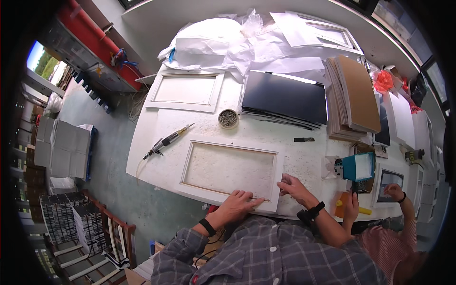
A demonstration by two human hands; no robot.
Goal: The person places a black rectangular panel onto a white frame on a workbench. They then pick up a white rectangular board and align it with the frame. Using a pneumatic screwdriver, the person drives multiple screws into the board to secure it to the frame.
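Observation:
A white rectangular frame (209,194) with an open middle lies on the table in front of me. My left hand (236,205) rests on its near rail, fingers stretched out, one fingertip by the inner near-right corner. At the frame's right side my right hand (295,189) has its fingers bent around the outer edge. Beyond the frame, to the left, lies a powered screwdriver (167,141) with a thin hose. A round tub of small metal pieces (228,119) stands past the frame. Farther right lies a small black flat piece (304,139).
Another white frame (216,90) lies at the back left. Dark panels (285,97) and brown boards (356,95) are stacked at the back. A co-worker's hand (350,207) at right is by a teal box-shaped thing (357,167); their other hand (394,192) is raised over a frame.

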